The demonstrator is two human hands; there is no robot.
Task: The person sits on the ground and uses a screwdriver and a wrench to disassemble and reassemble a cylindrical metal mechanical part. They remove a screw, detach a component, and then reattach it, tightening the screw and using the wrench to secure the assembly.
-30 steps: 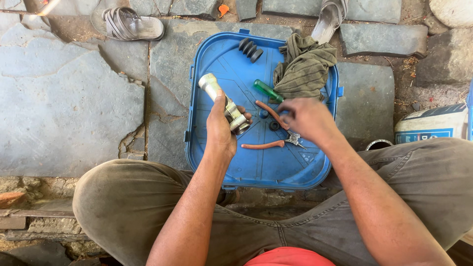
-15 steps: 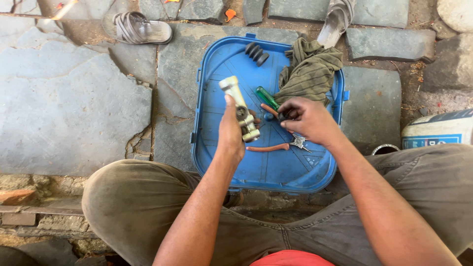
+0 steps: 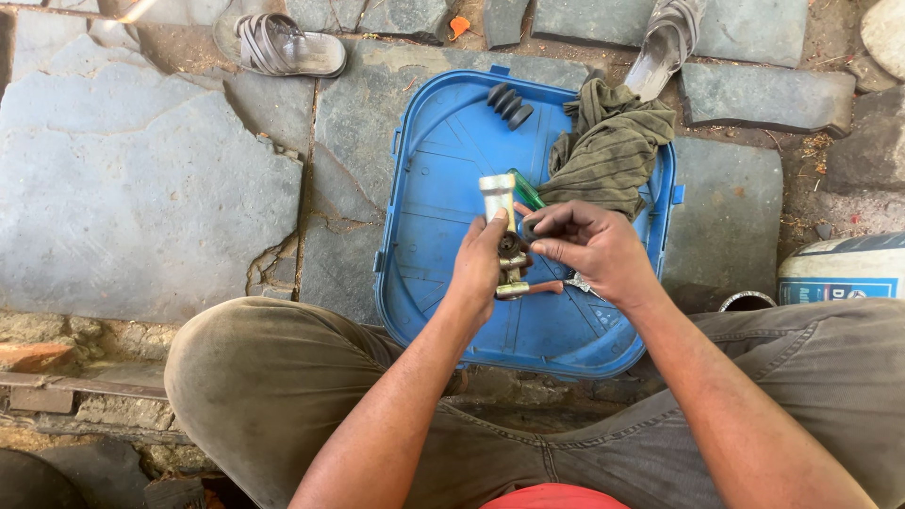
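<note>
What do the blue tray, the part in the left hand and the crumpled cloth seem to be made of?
The tray looks like moulded plastic: even blue colour, ribbed floor, rounded rim, dull scuffed finish. The part in the left hand seems to be metal: pale silvery tube, grimy lower down. The cloth is woven fabric, olive, striped, softly folded, probably cotton.

An outdoor ground-level repair spot is indicated by cracked stone paving (image 3: 141,207), sandals (image 3: 283,47) and a blue tray (image 3: 443,179) of parts.
</note>
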